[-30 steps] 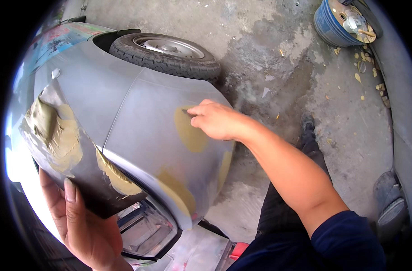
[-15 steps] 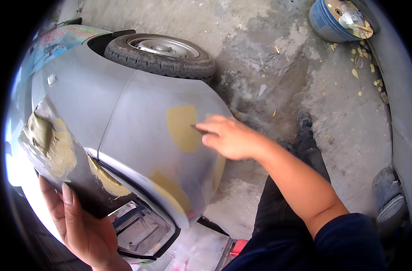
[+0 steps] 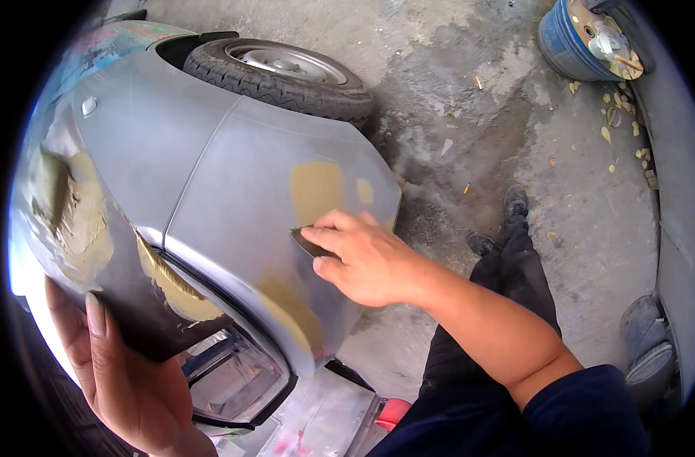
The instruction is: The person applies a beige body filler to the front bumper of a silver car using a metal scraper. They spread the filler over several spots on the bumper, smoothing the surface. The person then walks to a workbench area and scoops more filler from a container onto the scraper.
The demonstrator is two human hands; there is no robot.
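My left hand grips the edge of a putty board, thumb on top. A grey-green lump of putty and yellowish smears lie on the board. My right hand holds a small dark putty scraper over a grey car body panel; whether its edge touches the panel is hard to tell. Just above the scraper is a yellow putty patch. A smaller patch sits to its right, and a longer one runs along the panel's lower edge by the window.
A wheel with a black tyre stands at the far side of the panel. On the concrete floor, a blue drum stands far right, with dried putty scraps near it. A grey surface borders the right. A red object lies low in the middle.
My right hand has moved down and left with the scraper, off the yellow patch, and the scraper's blade now shows more. The board sits slightly further left and lower.
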